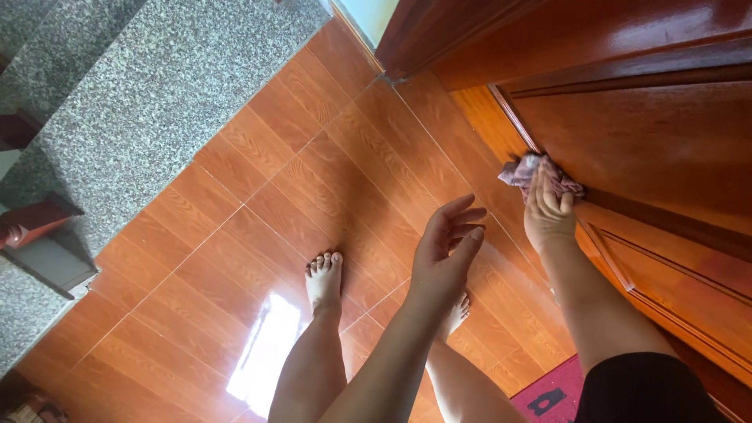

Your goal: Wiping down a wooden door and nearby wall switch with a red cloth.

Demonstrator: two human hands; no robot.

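While right hand point(548, 210) presses cloth point(523, 169), doorside floor point(313, 180) seems open.

Your right hand point(548, 210) pressed a crumpled pinkish-red cloth point(526, 170) flat against the glossy reddish-brown wooden door point(658, 133), at the edge of a recessed panel. The cloth was bunched, peeking out above and beside your fingers point(540, 190).

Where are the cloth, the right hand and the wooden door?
cloth point(523, 169): head view, on the bunched pink fabric left of the fingers.
right hand point(547, 210): head view, on the back of the hand pressing the cloth.
wooden door point(650, 133): head view, on a bare glossy panel.
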